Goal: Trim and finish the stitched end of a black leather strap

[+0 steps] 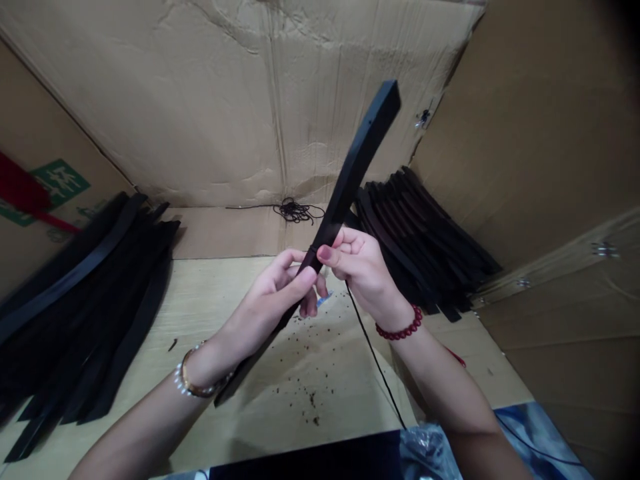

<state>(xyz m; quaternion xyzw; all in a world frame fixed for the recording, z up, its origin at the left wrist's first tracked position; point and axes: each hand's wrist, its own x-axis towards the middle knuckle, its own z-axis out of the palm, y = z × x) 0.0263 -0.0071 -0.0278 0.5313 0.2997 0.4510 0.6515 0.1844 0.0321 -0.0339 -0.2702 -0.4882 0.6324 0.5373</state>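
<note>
Black strip [345,190], single, long and narrow, faintly curved, with a small hole near its upper end; held at a slant above the desk [240,293], lower end angled toward the person. Left hand [265,310]: grip closed around the strip's lower part, thumb lying along its face. Right hand [357,267]: grip closed on the strip just above, fingertips pinching its edge, with a thin black cord [373,353] running from beside this hand down across the desk. Hands set close together, apparently to steady the strip at one spot while its upper end stands free. Two stacks of similar strips lie to either side, seemingly within reach of both hands: left stack [85,300], right stack [420,240]. Also present: coil of black cord [295,211] at the back of the desk, brown specks [310,400] on its surface, cardboard walls [200,100] around it, gold-and-pearl bracelet [197,377] on the left wrist, red bead bracelet [400,325] on the right.
</note>
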